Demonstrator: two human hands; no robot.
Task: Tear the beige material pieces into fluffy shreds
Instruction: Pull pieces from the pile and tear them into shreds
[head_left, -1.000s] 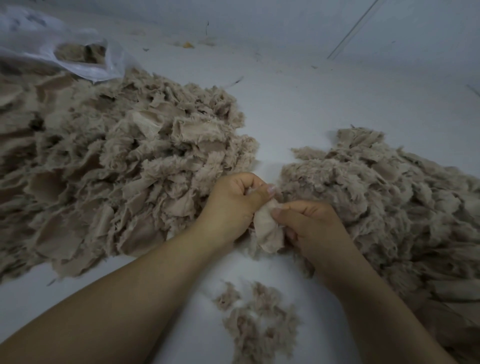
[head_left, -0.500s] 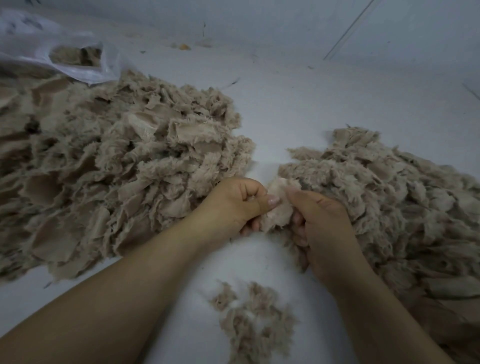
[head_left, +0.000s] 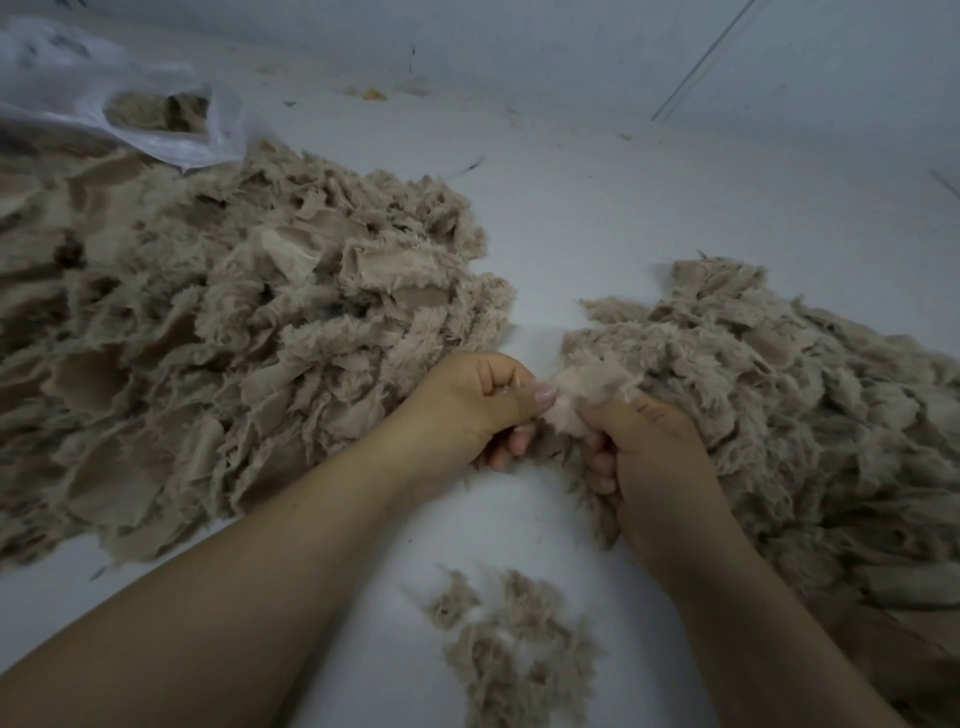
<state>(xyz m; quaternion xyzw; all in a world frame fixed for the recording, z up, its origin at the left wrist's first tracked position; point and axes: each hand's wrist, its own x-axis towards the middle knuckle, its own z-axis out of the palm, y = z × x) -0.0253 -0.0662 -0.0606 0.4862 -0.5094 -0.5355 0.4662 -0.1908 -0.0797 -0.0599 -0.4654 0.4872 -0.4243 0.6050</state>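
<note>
Beige piece (head_left: 569, 402): fuzzy, soft, crumpled, pinched between both thumbs and curled fingers, above the white surface (head_left: 597, 218). Left hand (head_left: 475, 402) and right hand (head_left: 649, 457) grip it. Ragged piles flank: left pile (head_left: 234, 332), right pile (head_left: 779, 395). Shreds (head_left: 514, 649) lie below.

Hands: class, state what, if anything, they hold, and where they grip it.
Both hold one beige material piece: the left hand pinches its left edge, the right hand its right edge.
</note>
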